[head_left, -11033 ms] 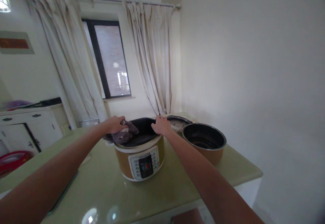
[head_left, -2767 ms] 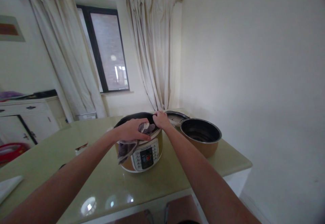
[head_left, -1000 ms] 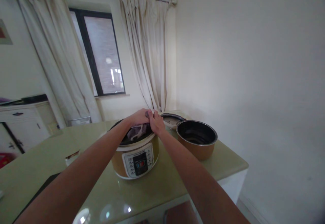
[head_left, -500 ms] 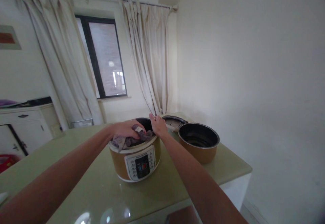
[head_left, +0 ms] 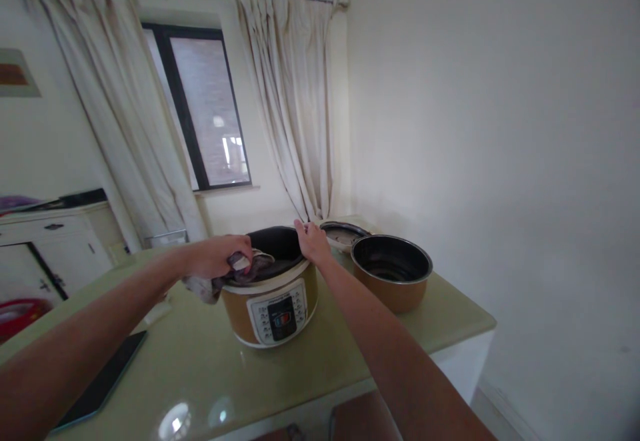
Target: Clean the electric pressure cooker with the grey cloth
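A golden-brown rice cooker (head_left: 239,316) with a white rim and a button panel stands on the table, its top open and its inside dark. At its left rim, my left hand (head_left: 220,256) is closed around a greyish-purple cloth (head_left: 205,289); part of the cloth hangs outside over the rim and part lies inside. My right hand (head_left: 313,242) grips the rim on the right side. Right of the cooker sits a brown inner pot (head_left: 395,297) with a black interior. Behind that pot lies a round lid (head_left: 344,234), partly hidden.
The pale green table (head_left: 200,367) has its right corner near the white wall. A dark tablet-like slab (head_left: 107,377) lies under my left forearm. A brown chair seat (head_left: 363,417) is tucked at the front edge. A white cabinet (head_left: 60,241) and a red basin (head_left: 23,314) are at the left.
My left hand has moved left with the cloth, from inside the cooker to its left rim. My right hand stays on the rim. The dark slab has come into view.
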`<state>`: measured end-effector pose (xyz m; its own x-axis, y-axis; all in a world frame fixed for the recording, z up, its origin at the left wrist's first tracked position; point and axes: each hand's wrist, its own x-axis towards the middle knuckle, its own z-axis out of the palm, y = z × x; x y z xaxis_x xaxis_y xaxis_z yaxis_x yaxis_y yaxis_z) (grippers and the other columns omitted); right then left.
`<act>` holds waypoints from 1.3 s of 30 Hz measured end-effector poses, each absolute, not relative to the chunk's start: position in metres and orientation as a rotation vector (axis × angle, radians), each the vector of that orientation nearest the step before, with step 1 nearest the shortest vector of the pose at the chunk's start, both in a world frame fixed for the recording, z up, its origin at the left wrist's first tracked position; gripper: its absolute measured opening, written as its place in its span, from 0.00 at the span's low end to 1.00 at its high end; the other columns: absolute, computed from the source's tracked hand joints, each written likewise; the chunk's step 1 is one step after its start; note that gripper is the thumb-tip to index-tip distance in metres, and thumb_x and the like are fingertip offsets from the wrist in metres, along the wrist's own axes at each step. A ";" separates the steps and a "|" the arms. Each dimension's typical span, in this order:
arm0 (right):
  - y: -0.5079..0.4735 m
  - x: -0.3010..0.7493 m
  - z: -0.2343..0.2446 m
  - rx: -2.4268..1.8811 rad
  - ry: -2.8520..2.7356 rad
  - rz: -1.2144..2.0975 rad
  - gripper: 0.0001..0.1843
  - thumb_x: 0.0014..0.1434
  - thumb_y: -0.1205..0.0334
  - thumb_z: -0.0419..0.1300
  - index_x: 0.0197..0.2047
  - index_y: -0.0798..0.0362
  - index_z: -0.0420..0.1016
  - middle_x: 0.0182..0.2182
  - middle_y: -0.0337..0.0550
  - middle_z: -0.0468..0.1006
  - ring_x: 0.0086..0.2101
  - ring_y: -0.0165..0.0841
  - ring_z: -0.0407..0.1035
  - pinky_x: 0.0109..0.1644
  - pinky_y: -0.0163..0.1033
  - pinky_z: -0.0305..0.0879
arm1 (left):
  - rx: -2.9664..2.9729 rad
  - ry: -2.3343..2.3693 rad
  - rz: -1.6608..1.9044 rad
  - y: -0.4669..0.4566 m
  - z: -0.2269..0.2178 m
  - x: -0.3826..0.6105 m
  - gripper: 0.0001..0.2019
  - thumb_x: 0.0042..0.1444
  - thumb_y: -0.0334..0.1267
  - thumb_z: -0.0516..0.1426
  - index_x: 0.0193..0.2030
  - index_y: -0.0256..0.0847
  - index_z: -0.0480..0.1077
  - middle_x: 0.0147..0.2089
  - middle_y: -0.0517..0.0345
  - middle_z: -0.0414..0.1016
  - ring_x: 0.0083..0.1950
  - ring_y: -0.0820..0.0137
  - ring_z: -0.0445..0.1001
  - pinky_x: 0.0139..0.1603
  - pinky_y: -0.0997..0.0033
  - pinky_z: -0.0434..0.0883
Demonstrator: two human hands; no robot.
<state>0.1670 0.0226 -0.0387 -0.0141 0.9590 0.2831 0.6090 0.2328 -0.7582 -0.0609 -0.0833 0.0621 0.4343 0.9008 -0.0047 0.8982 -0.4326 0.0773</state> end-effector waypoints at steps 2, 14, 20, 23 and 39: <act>0.023 0.167 -0.039 -1.454 -1.708 0.561 0.37 0.74 0.34 0.42 0.59 0.55 0.76 0.61 0.60 0.78 0.63 0.51 0.69 0.68 0.53 0.60 | 2.589 1.547 0.089 -0.078 0.059 -0.072 0.21 0.35 0.25 0.55 0.35 0.46 0.80 0.47 0.58 0.82 0.52 0.60 0.79 0.58 0.67 0.73; 0.025 0.166 -0.044 -1.436 -1.712 0.539 0.34 0.75 0.35 0.42 0.55 0.52 0.78 0.59 0.57 0.79 0.62 0.50 0.70 0.67 0.53 0.61 | 2.655 2.066 0.224 -0.014 0.031 -0.122 0.25 0.42 0.26 0.57 0.48 0.47 0.80 0.56 0.52 0.79 0.58 0.57 0.80 0.61 0.67 0.72; 0.023 0.166 -0.044 -1.427 -1.719 0.507 0.35 0.76 0.36 0.40 0.49 0.52 0.80 0.55 0.57 0.82 0.59 0.49 0.72 0.66 0.52 0.61 | 2.478 2.356 0.318 0.015 0.018 -0.121 0.28 0.49 0.30 0.58 0.58 0.49 0.78 0.59 0.49 0.79 0.59 0.54 0.79 0.56 0.64 0.74; 0.024 0.166 -0.044 -1.435 -1.720 0.500 0.35 0.76 0.35 0.40 0.49 0.52 0.80 0.55 0.57 0.82 0.59 0.50 0.71 0.66 0.52 0.61 | 2.401 2.418 0.291 0.024 0.022 -0.109 0.28 0.50 0.33 0.60 0.60 0.52 0.77 0.60 0.50 0.79 0.59 0.53 0.79 0.55 0.63 0.74; 0.022 0.167 -0.043 -1.472 -1.757 0.471 0.34 0.77 0.37 0.40 0.55 0.53 0.78 0.59 0.58 0.80 0.61 0.50 0.70 0.66 0.51 0.61 | 2.602 1.803 0.377 0.043 0.012 0.020 0.21 0.58 0.36 0.59 0.58 0.48 0.78 0.55 0.54 0.83 0.57 0.59 0.80 0.58 0.63 0.74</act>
<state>0.1673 0.0220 -0.0432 -0.0246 0.9456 0.3244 0.6564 0.2601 -0.7082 0.0199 0.0431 0.0116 0.3329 0.9171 0.2192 0.9281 -0.3598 0.0959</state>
